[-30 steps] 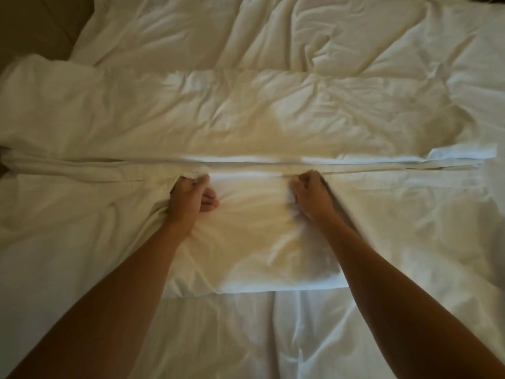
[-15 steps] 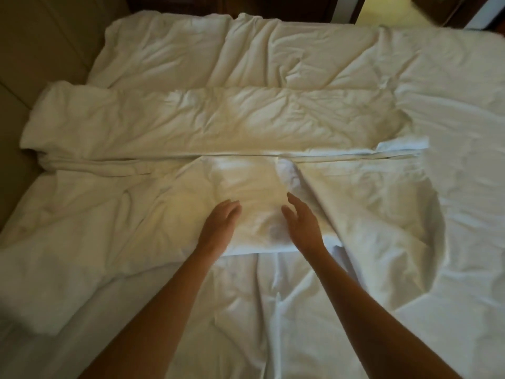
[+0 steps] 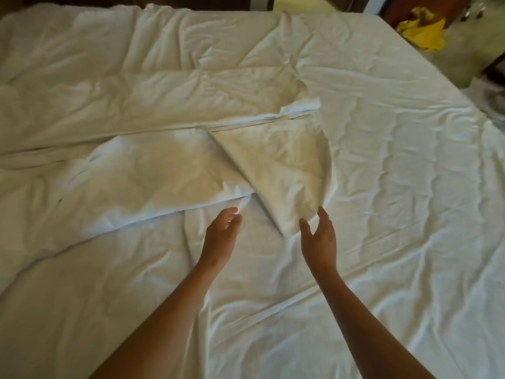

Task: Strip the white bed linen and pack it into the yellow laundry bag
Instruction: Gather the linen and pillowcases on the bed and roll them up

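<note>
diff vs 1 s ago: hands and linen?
Both hands let go of the folded linen and drew back toward the person. The left hand and right hand now hover open, holding nothing. The fold's right corner now lies turned over at a slant. The linen stayed on the bed; none is in the yellow bag.

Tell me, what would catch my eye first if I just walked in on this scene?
Probably the two bare arms reaching in from the bottom, the left hand and right hand open above the sheet and holding nothing. Just beyond them a folded white duvet lies across the bed, one corner flap turned back toward the hands. Far off at the top right, a yellow laundry bag sits on the floor.
</note>
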